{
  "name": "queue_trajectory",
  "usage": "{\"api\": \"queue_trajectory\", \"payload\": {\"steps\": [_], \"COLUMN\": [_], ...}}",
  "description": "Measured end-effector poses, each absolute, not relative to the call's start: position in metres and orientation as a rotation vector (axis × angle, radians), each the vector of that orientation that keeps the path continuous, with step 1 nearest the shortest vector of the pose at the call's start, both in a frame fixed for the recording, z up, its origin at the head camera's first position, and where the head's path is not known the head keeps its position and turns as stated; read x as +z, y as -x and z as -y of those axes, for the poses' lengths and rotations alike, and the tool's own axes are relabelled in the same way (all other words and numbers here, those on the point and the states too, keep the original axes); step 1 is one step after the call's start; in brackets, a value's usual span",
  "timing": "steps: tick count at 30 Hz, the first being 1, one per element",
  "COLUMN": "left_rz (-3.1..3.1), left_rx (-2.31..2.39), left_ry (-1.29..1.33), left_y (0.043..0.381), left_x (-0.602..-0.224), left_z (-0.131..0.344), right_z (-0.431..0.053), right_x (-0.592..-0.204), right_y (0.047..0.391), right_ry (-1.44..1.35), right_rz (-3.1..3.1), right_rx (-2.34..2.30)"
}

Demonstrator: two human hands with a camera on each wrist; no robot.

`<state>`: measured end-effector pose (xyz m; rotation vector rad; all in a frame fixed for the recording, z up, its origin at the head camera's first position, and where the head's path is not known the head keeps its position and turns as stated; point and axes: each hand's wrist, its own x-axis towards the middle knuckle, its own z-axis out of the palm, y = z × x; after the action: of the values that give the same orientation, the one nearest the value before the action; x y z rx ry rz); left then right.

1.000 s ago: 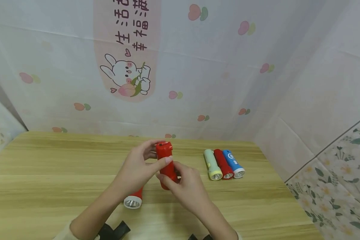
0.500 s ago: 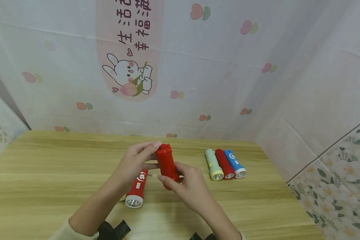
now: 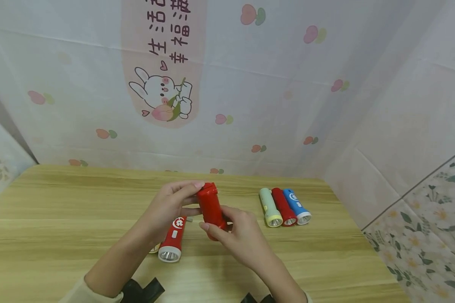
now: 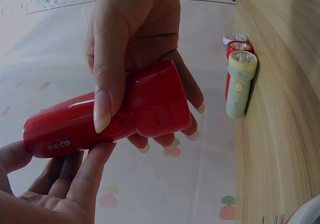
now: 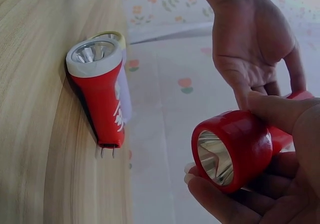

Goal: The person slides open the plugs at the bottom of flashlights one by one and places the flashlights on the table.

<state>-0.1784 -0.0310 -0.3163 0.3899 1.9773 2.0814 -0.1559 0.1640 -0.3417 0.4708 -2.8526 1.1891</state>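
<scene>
Both hands hold a red flashlight (image 3: 211, 206) above the table. My left hand (image 3: 172, 202) pinches its tail end, the thumb on top and the fingers under it. My right hand (image 3: 242, 235) grips it near the wide head, with the thumb across the body in the left wrist view. The lens end (image 5: 216, 156) shows in the right wrist view. Below my left hand, a red flashlight with a white rim (image 3: 170, 240) lies on the table. Another flashlight with a yellow rim (image 5: 114, 37) is beside it, mostly hidden.
On the right of the wooden table (image 3: 79, 202) lie a pale green flashlight (image 3: 270, 206), a red flashlight (image 3: 284, 206) and a blue flashlight (image 3: 297, 206), side by side. A printed curtain (image 3: 250, 92) hangs behind the table. Black straps (image 3: 142, 290) show near the wrists.
My left thumb has shifted from the flashlight's body up to its tail end. More of the white-rimmed red flashlight is now visible. Over the last half second almost nothing has moved.
</scene>
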Motion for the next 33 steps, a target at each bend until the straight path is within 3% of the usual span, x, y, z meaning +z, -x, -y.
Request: {"api": "queue_trajectory", "payload": {"steps": [33], "left_rz": [-1.820], "left_rx": [2.084], "left_ry": [-0.419], "left_y": [0.1831], "left_x": [-0.3258], "left_z": [0.0291], "right_z": [-0.1695], "right_x": [-0.3397], "right_y": [0.1545], "right_ry": [-0.465], "right_rz": [2.884], "right_rx": [1.210]}}
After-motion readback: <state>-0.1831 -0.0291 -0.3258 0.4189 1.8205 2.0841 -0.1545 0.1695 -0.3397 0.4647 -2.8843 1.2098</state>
